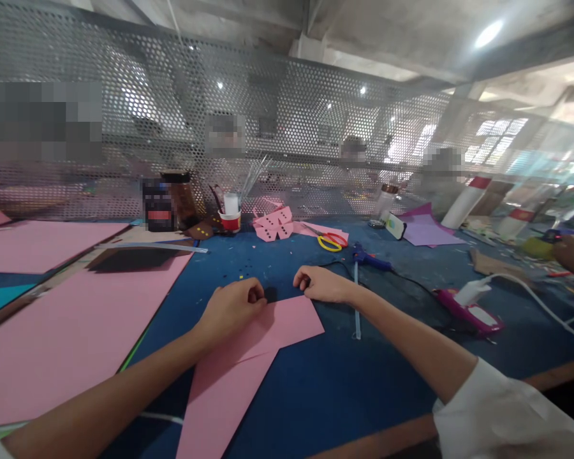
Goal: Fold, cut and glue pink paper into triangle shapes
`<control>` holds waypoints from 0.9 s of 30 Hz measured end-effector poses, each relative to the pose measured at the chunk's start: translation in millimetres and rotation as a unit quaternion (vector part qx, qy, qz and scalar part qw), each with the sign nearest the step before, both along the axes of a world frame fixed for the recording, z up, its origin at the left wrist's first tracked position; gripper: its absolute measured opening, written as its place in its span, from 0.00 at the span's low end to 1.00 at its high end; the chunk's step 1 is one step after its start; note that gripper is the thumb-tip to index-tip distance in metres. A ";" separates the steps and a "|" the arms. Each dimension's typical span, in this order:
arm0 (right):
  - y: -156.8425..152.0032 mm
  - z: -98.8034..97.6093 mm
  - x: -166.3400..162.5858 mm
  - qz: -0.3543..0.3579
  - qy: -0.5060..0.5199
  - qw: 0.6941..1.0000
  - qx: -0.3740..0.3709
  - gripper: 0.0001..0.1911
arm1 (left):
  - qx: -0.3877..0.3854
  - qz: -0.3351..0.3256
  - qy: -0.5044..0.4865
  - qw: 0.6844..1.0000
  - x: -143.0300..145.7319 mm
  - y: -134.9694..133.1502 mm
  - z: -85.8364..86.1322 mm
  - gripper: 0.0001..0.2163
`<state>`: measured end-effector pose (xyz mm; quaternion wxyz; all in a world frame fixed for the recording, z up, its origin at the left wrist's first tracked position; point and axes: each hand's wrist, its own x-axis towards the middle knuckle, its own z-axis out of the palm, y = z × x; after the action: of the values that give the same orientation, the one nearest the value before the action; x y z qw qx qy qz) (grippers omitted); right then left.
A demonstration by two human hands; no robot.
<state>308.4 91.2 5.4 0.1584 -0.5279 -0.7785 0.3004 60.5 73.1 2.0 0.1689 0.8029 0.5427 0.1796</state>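
Where the head view looks down, a blue worktable (316, 382) runs out to a perforated metal screen (287, 127), with a concrete ceiling and lamps above it; blurred figures sit beyond the mesh.

The folded pink paper (249, 357) lies flat on the table directly under and nearer than the fingers; its far edge runs between the two hands. The left hand (232, 306) rests on that paper with its fingers curled shut into a loose fist; the right hand (323, 284) is curled closed too, its fingertips at the paper's far right corner; whether either hand pinches the edge is hidden by the knuckles.

Left of the left fingers a large pink sheet (62, 331) covers the table; beyond the right fingers lie yellow-and-red scissors (332, 241) and a blue glue gun (369, 258), with a clear glue stick (357, 299) just beside the right wrist; farther beyond both hands stand pink cut shapes (272, 224) and a red-banded cup (230, 220).
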 end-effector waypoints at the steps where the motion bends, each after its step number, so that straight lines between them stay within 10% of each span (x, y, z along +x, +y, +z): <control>1: 0.6 -0.2 1.4 0.002 0.000 1.000 0.000 0.21 | 0.000 0.000 0.000 1.000 0.1 0.0 -0.1 0.05; 27: -15.6 5.8 -20.9 0.029 -0.049 0.995 0.076 0.07 | -0.058 0.009 0.044 0.997 5.7 13.1 6.2 0.06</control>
<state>287.5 75.7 11.2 0.1509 -0.5055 -0.8211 0.2181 66.2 86.2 8.3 0.1895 0.7937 0.5667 0.1136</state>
